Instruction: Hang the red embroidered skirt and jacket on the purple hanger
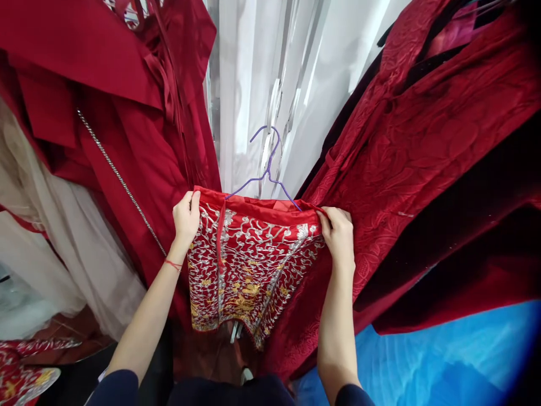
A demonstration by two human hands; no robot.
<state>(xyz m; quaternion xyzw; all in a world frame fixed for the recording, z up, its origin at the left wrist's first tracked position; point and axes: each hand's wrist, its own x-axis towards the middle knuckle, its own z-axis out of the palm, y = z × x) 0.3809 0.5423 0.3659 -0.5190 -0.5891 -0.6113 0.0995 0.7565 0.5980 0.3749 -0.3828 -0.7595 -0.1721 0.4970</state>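
A red garment with silver and gold embroidery (253, 265) hangs in front of me on a purple wire hanger (267, 169). My left hand (186, 217) is closed on the garment's upper left corner, thumb on the red band. My right hand (338, 231) is closed on its upper right corner. The cloth is stretched flat between the two hands. The hanger's hook rises above the red top edge against a white curtain (313, 73).
Plain dark red garments (127, 113) with a silver chain (118, 175) hang at the left, above cream fabric (63, 248). A patterned dark red robe (422, 146) hangs at the right. Blue sheeting (443, 361) lies at lower right. More embroidered cloth (21, 372) lies at lower left.
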